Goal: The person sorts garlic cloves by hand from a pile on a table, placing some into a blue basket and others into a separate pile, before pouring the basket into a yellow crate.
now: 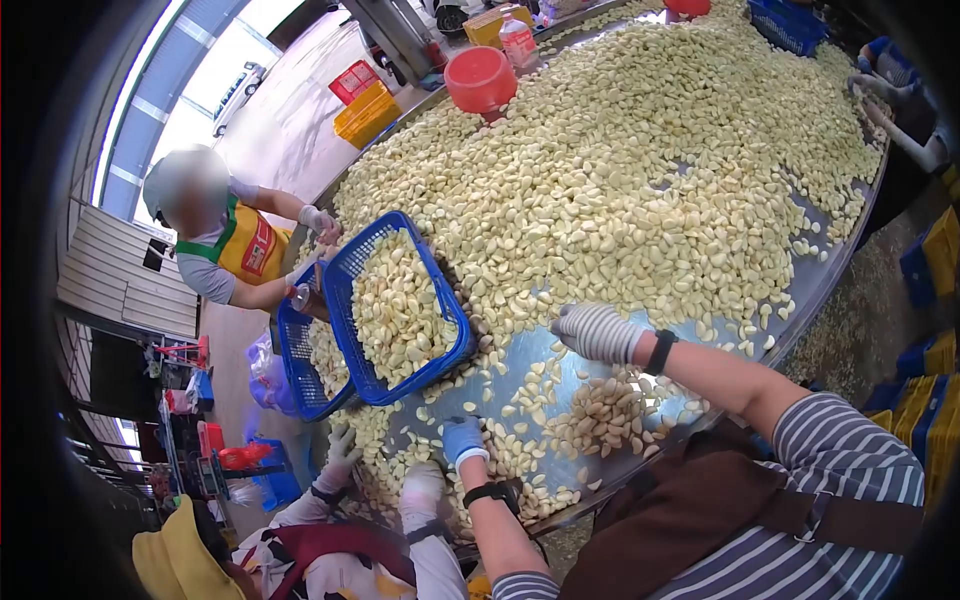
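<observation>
An apron [680,515] is worn beside the table [535,355]. 2 overlapping baskets [432,373] could be tipped if bumped. Cloves [508,455] are spread about the left hand [464,440]; the browner heap [598,415] could be scattered by a sweep of the right hand [598,335] — neither hand's finger closure can be told.

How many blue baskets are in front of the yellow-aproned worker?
2: one basket heaped with cloves; another basket farther left, partly covered by it. Others may be hidden.
</observation>
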